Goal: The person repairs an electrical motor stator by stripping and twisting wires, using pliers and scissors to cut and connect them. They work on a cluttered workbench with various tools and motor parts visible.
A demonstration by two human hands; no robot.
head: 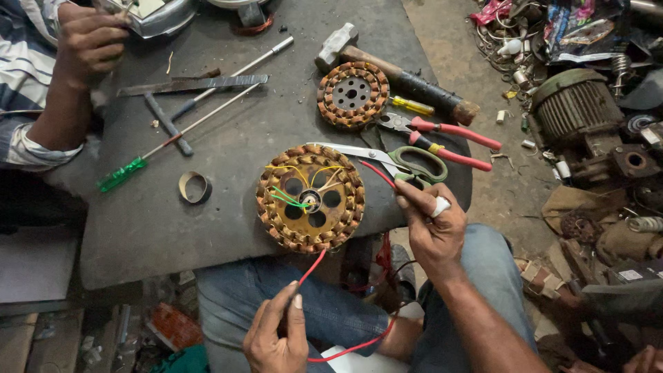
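A round fan stator (310,199) with copper windings lies at the near edge of the grey worktable (207,228); yellow and green leads cross its centre. My left hand (277,334) pinches a red wire (312,266) below the table edge, over my lap. My right hand (431,221) pinches the other end of the red wire, just right of the stator; it has a white wrap on one finger. Green-handled scissors (394,162) lie just beyond my right hand.
A smaller wound stator (353,94), a hammer (394,72), red-handled pliers (442,138), a yellow-handled screwdriver (411,106), a green-handled screwdriver (162,148), a metal strip (193,84) and a small ring (194,187) lie on the table. Another person's hand (88,41) works at top left. Motors and scrap (580,110) crowd the floor at right.
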